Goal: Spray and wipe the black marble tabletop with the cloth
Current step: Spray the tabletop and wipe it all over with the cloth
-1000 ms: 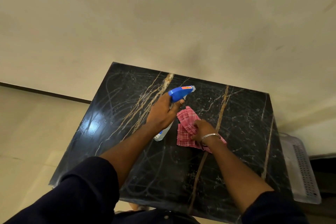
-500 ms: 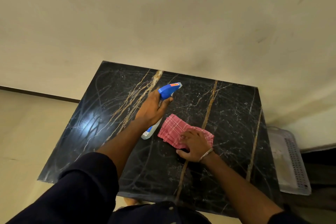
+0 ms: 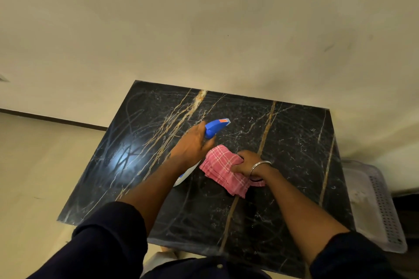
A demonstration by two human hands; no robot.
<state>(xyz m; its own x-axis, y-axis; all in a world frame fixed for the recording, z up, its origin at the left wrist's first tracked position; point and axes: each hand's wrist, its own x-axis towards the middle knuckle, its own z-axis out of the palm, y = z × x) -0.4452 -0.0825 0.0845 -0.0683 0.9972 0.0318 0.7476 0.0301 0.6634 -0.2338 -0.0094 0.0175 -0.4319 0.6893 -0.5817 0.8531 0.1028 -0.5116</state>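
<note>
**Now: spray bottle and cloth over black marble**

Near the middle of the black marble surface [image 3: 294,142], both hands are close together. The left hand [image 3: 192,145] grips a spray bottle [image 3: 215,128] by the neck, fingers curled round it beneath the blue head. The nozzle points away from the person, toward the far right of the surface. The bottle's white body shows below the wrist, tilted low over the marble. Whether the trigger is squeezed cannot be told, since the back of the hand hides it.

Just beside it, the right hand [image 3: 246,164] holds a pink checked cloth [image 3: 221,170], fingers curled in and bunching one end. The rest of the cloth lies folded and flat on the marble, spreading toward the left hand and the near edge. A metal bangle [image 3: 260,165] sits on the right wrist. Dark sleeves [image 3: 108,233] cover both upper arms.

Gold veins and pale smear marks cross the marble, and a bright glare [image 3: 122,158] sits on its left part. A pale perforated basket [image 3: 381,206] stands beside the right edge, against a cream wall [image 3: 204,29].
</note>
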